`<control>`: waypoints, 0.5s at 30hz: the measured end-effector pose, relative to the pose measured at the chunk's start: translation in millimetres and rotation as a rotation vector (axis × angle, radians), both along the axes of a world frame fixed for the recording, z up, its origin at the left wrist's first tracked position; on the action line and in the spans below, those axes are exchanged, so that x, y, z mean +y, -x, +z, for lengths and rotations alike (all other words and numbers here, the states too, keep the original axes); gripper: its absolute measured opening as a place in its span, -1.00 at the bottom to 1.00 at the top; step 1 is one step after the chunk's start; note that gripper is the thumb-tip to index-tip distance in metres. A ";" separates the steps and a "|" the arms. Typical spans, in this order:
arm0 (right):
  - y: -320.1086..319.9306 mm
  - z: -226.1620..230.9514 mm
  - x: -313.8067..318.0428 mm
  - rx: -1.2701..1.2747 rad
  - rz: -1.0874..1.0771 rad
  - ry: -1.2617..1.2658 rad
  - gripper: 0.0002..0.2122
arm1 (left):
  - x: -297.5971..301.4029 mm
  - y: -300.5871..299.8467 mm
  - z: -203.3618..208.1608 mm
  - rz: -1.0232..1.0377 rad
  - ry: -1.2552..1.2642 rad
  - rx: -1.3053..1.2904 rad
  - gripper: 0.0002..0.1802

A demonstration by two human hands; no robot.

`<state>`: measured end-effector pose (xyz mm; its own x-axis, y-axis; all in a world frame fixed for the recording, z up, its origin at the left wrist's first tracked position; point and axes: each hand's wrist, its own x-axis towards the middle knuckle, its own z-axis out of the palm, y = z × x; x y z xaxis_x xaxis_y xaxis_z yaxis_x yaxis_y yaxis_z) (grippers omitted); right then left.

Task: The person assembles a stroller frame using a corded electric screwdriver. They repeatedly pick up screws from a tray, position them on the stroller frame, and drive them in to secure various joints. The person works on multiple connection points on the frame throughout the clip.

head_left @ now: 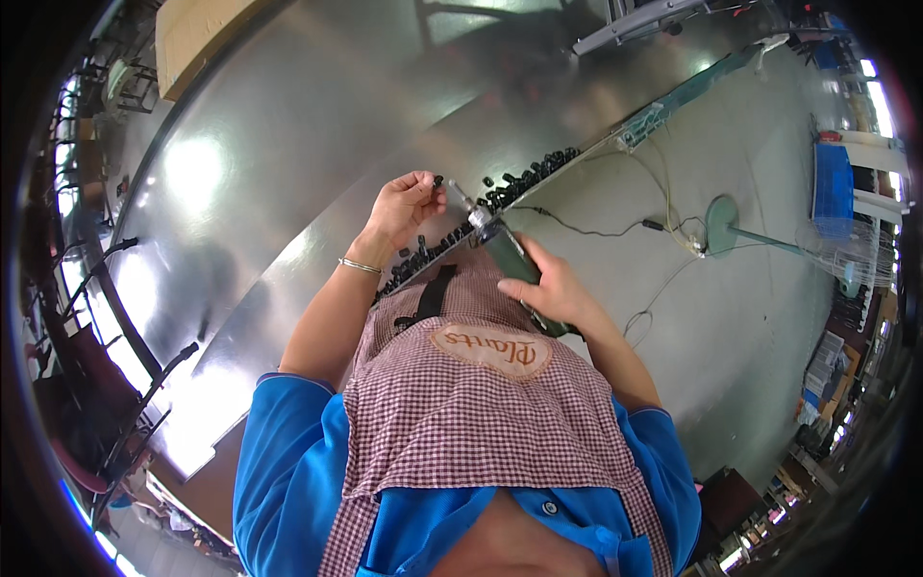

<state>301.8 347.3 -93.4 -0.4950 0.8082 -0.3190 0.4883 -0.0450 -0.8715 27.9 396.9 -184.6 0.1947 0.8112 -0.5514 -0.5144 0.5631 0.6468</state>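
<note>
My left hand [408,206], a bracelet on its wrist, is raised over the edge of the metal table [317,125]. It pinches a small black part [438,181] between thumb and fingertips. My right hand [556,285] is wrapped round the dark green body of a power tool [510,254], which looks like an electric drill. The tool's metal nose points away from me and to the left, its thin tip close to the black part; whether they touch I cannot tell. Several small black pieces [527,181] lie heaped along the table edge, on both sides of the tool.
A dark cable [596,232] runs across the floor on the right to a plug connection. Beyond it stands a green fan [723,227] with a round base, lying toward the right. A pale wooden block [197,40] is at the far left, and metal framework [639,23] at the far edge.
</note>
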 end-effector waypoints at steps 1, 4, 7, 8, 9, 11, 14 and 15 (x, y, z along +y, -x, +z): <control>3.7 13.0 1.4 -0.028 0.015 0.059 -0.27 | 3.8 -0.2 8.0 0.025 -0.019 -0.109 -0.82; 6.4 26.6 3.0 -0.038 0.020 0.084 -0.29 | 11.4 -4.9 37.3 0.028 -0.036 -0.252 -0.85; 3.9 29.5 4.4 0.031 -0.010 0.025 -0.30 | 14.6 -7.7 47.6 -0.001 -0.064 -0.288 -0.86; 1.9 27.0 4.0 0.041 -0.020 0.014 -0.30 | 15.3 -8.4 52.0 -0.007 -0.070 -0.290 -0.86; -0.3 26.2 4.1 0.050 -0.031 0.002 -0.31 | 16.1 -10.0 55.0 -0.015 -0.077 -0.293 -0.86; -2.1 33.8 6.4 0.031 -0.019 -0.001 -0.31 | 18.4 -12.8 58.8 -0.010 -0.066 -0.296 -0.87; -3.2 41.6 8.6 0.006 -0.029 0.012 -0.32 | 23.4 -15.6 58.1 -0.015 -0.062 -0.342 -0.88; -4.4 42.3 8.4 0.002 -0.036 0.018 -0.32 | 24.4 -17.3 57.6 -0.018 -0.063 -0.360 -0.88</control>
